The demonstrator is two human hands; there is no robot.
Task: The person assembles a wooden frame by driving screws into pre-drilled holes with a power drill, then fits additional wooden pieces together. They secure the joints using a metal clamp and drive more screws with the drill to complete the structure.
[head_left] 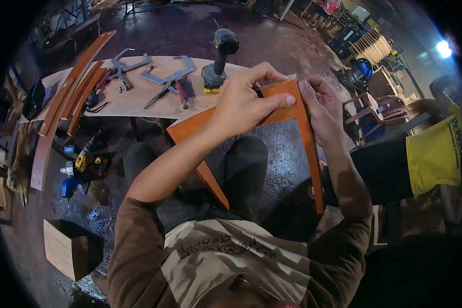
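Your left hand (246, 100) grasps the frame (308, 154) near its far right corner, thumb pressed on top. Your right hand (322, 105) is at that corner's outer side, fingers curled; can't tell if they grip anything. Frame's above your lap, legs toward you. Bench (131, 106) beyond: drill (219, 64) upright, two clamps (172, 80) lying left of it.

Brown sleeves (138, 256) reach about the elbows, left and right — the beige shirt front (287, 256) carries dark lettering (226, 240) and looping line art (210, 251); trousers (246, 159) are dark — left hand (251, 95) and right hand (321, 102) bare.
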